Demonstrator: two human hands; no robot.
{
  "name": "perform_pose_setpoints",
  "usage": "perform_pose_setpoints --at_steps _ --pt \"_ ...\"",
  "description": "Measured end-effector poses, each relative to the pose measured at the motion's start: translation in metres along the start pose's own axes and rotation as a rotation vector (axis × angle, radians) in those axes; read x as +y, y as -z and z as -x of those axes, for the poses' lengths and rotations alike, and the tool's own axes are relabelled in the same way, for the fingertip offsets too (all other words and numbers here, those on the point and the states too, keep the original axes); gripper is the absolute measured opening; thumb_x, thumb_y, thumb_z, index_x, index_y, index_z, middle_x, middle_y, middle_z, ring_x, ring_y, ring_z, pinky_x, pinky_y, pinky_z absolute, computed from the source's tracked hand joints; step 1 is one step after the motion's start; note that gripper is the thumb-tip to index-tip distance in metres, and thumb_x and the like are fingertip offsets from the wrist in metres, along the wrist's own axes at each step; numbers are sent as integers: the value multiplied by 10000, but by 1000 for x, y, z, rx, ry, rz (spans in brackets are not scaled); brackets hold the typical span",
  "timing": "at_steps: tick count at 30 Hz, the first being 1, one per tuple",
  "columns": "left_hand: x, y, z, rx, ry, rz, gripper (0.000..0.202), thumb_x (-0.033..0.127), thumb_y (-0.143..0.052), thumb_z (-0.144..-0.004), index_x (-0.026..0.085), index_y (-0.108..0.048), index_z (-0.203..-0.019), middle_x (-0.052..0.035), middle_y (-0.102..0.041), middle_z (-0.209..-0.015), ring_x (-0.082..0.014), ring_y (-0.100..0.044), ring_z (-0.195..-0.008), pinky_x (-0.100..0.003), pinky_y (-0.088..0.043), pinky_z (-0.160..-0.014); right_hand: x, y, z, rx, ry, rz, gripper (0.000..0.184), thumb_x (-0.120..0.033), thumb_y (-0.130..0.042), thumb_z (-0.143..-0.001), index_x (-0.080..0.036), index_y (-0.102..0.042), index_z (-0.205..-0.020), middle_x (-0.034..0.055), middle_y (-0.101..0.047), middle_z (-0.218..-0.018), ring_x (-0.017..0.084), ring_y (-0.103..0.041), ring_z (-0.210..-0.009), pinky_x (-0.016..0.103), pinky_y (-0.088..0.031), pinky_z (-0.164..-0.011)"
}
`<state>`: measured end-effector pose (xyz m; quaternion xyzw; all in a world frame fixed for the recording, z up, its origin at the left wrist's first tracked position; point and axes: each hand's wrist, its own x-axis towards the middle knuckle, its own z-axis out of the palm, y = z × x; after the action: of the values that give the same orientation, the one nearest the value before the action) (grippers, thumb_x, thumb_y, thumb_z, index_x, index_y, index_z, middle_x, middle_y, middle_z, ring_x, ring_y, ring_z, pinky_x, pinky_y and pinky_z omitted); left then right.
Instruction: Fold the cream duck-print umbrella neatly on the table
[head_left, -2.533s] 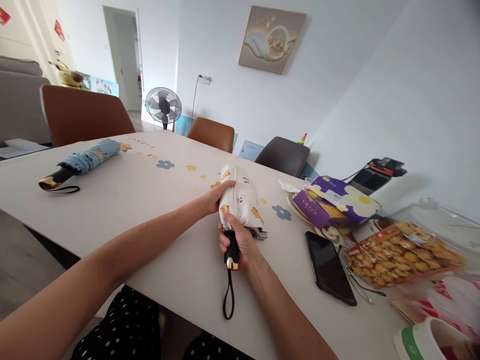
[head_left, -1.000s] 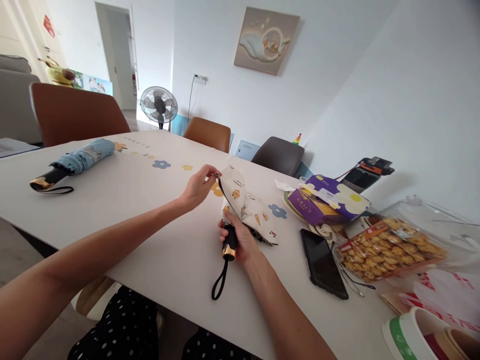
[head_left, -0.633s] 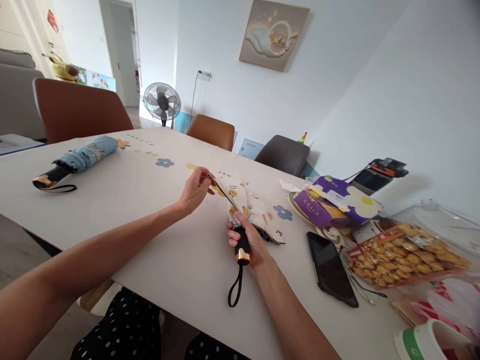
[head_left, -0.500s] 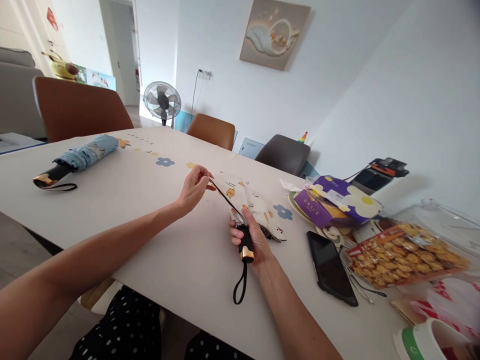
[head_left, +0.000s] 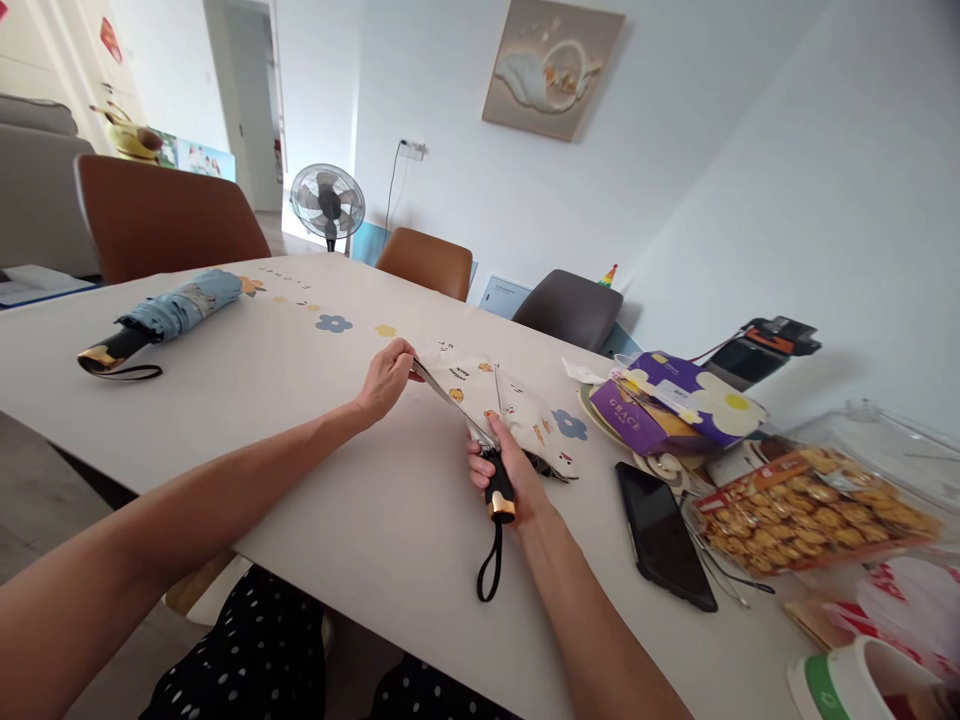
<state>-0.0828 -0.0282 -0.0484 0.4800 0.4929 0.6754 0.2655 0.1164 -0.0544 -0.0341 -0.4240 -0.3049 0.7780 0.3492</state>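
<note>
A folding umbrella [head_left: 469, 385] with cream fabric and small yellow duck prints lies across the middle of the view, its panels loose. My right hand [head_left: 510, 465] is wrapped round its black handle near the top, thumb on the fabric. The handle's gold-coloured end and a black wrist loop stick out below the fingers. My left hand [head_left: 390, 380] pinches the edge of one fabric panel at the far left and holds it taut. A second umbrella [head_left: 176, 305], light blue and rolled up, rests at the left of the table, away from both hands.
On the table's [head_left: 360, 550] right side are a black phone [head_left: 664, 535], cables, a purple box [head_left: 645, 410], a clear container of biscuits [head_left: 817, 500] and a white cup with a green band [head_left: 825, 685]. Chairs [head_left: 424, 262] and a fan [head_left: 328, 205] stand beyond.
The left hand's grip has closed and the fabric panel between the hands now shows wider and flatter. The right hand keeps its hold on the handle. The whole view has shifted slightly.
</note>
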Motion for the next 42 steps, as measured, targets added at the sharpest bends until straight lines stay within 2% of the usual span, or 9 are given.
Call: perform_pose_setpoints --at_steps 5,9,13,16,18,22,30,38,42 --pt "-8 10 -6 44 23 -322 166 140 -373 -649 187 -531 -632 12 -542 -621 -138 -518 -637 -274 -427 -615 3 5 -3 27 144 80 224 -314 -637 -718 -180 -457 -719 -47 -477 -575 37 -357 -350 173 -343 -296" --pt "-3 1 -1 134 -36 -288 230 99 -346 -653 193 -555 -677 6 -620 -745 -145 -562 -762 -278 -421 -703 3 4 -3 139 216 199 230 -309 -641 -691 -162 -468 -653 -37 -479 -537 53 -371 -330 204 -348 -273" --pt "11 -28 20 -72 -63 -156 214 133 -397 -710 191 -593 -776 -18 -639 -863 -147 -570 -845 -275 -425 -783 4 -1 0 209 232 302 232 -320 -631 -684 -173 -462 -626 -51 -428 -411 82 -372 -295 224 -352 -264" --pt "26 -50 34 -275 64 -106 278 254 -481 -762 212 -574 -1021 -48 -578 -1132 -162 -567 -905 -274 -436 -787 7 -4 2 227 243 401 218 -319 -616 -686 -177 -467 -614 -53 -397 -338 100 -366 -269 236 -353 -261" --pt "34 -61 36 -329 156 -107 307 339 -511 -771 211 -547 -1048 -62 -567 -1141 -173 -568 -904 -278 -443 -777 9 -5 2 224 255 429 233 -325 -614 -681 -179 -455 -592 -48 -402 -332 105 -374 -268 238 -352 -260" --pt "39 -73 27 -276 369 -57 330 425 -558 -748 181 -536 -970 -83 -613 -1001 -213 -568 -921 -285 -463 -736 12 -5 4 156 276 456 242 -320 -602 -681 -185 -432 -575 -48 -419 -349 100 -381 -272 229 -347 -257" --pt "21 -59 6 -268 675 608 419 404 -660 -676 145 -568 -992 -118 -660 -921 -246 -622 -871 -358 -515 -779 15 -6 13 -145 91 502 302 -393 -542 -743 -162 -460 -568 -37 -422 -312 86 -383 -258 191 -342 -289" --pt "23 -53 2 -149 706 726 348 279 -627 -670 130 -571 -979 -105 -671 -841 -254 -638 -815 -397 -522 -789 19 -18 17 -81 72 282 319 -428 -650 -689 -144 -558 -803 0 -555 -508 106 -448 -316 231 -389 -280" --pt "22 -54 4 -247 768 732 347 330 -622 -671 129 -578 -951 -108 -667 -827 -263 -637 -804 -403 -522 -769 22 -15 16 -220 5 265 325 -432 -622 -720 -148 -580 -874 -22 -530 -473 91 -433 -321 205 -375 -303"
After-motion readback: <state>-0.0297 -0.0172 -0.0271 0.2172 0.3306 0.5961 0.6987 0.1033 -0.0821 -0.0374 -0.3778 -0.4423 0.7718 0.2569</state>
